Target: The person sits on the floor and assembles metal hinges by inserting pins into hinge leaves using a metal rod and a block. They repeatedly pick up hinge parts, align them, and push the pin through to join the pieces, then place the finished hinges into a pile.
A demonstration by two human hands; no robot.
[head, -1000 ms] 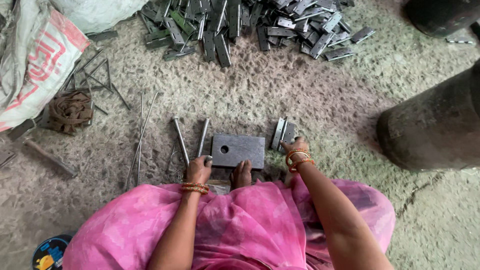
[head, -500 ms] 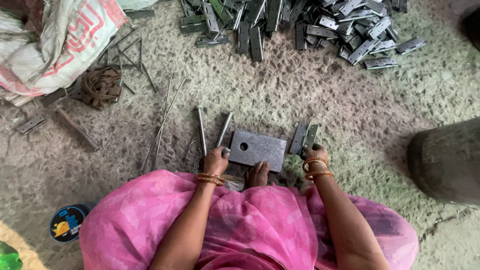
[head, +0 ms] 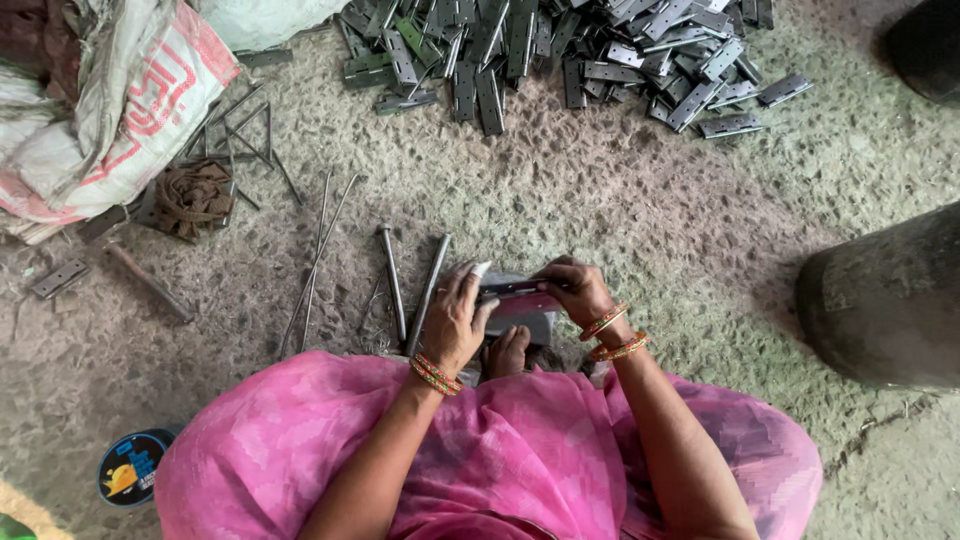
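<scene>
My left hand (head: 455, 318) and my right hand (head: 577, 290) meet over a flat grey metal block (head: 535, 322) on the ground in front of my pink-draped lap. Together they hold a narrow metal hinge piece (head: 512, 290), one hand pinching each end. The hands and the hinge hide most of the block. Both wrists wear orange and green bangles. My bare toes (head: 508, 350) show just below the block. Two steel rods (head: 428, 290) lie side by side immediately left of my left hand.
A big pile of grey metal hinges (head: 560, 50) lies at the top. At upper left sit a white sack (head: 110, 100), thin wires (head: 318, 255) and a rusty coil (head: 190, 197). A dark drum (head: 890, 300) stands at right, a round tin (head: 130, 467) at lower left.
My hands left the block's edges and came together over it, now holding a hinge piece. The view shifted, so the drum moved to the right of the frame.
</scene>
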